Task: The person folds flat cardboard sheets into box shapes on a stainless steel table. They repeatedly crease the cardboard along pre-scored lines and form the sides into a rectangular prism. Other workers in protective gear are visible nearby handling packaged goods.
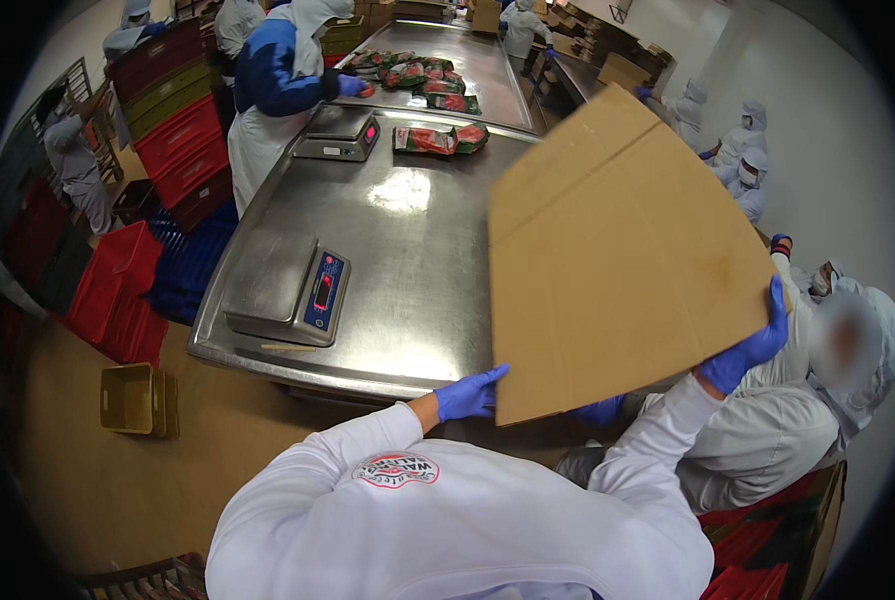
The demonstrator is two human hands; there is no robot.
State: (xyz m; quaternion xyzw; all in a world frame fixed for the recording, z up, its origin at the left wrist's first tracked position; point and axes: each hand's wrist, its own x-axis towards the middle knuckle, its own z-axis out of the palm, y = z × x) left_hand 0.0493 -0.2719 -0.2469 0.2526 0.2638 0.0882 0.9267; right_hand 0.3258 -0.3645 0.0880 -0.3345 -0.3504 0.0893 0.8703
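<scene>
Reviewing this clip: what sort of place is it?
Probably a food-packing room: digital scales and filled packets sit on a long steel table, plastic crates are stacked beside it, and several co-workers wear pale hooded workwear.

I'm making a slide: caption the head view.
Gloved left hand and right hand hold a cardboard sheet by a metal table with digital scales.
</scene>
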